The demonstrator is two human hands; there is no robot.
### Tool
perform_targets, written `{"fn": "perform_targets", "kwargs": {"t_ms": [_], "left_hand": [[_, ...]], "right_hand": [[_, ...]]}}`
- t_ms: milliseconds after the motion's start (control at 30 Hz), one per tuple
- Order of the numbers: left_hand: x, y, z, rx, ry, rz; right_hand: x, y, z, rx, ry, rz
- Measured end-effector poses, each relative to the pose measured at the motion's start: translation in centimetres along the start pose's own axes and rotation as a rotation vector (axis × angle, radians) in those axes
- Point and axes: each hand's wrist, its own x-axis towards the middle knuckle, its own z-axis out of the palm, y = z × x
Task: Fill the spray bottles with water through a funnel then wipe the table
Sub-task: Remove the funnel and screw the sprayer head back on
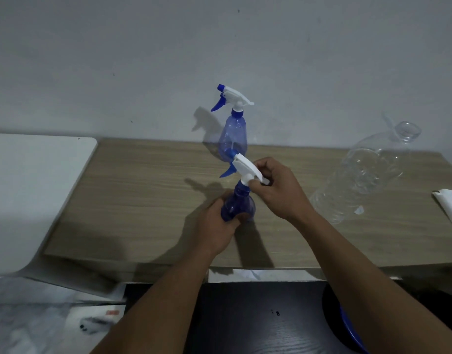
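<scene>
Hands work the near spray bottle [239, 204] on the desk [148, 190]: left hand [216, 223] in a closed grip round its body, right hand [277, 186] pinching its white trigger head [246, 168]

Two blue spray bottles [239, 200] [232, 129]; one clear plastic bottle [368, 172].

near bottle [239, 204]: blue, upright, body between left fingers [241, 217], white sprayer under right fingers [258, 166]
far bottle [232, 134]: blue, upright, beyond fingertips
</scene>
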Motion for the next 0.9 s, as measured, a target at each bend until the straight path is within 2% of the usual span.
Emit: {"fn": "perform_targets", "kwargs": {"t_ms": [200, 467, 600, 900], "left_hand": [[-0.1, -0.2, 0.1, -0.024, 0.014, -0.012], [-0.5, 0.5, -0.2, -0.012, -0.016, -0.006], [-0.6, 0.6, -0.1, 0.024, 0.008, -0.011], [-0.7, 0.6, -0.1, 0.087, 0.021, -0.018]], "right_hand": [[0.5, -1.4, -0.9, -0.257, -0.142, -0.041], [0.0, -0.9, 0.4, -0.303, -0.035, -0.05], [-0.5, -0.5, 1.4, -0.264, 0.048, -0.026], [-1.6, 1.9, 3.9, 0.012, 0.188, 0.093]]}}
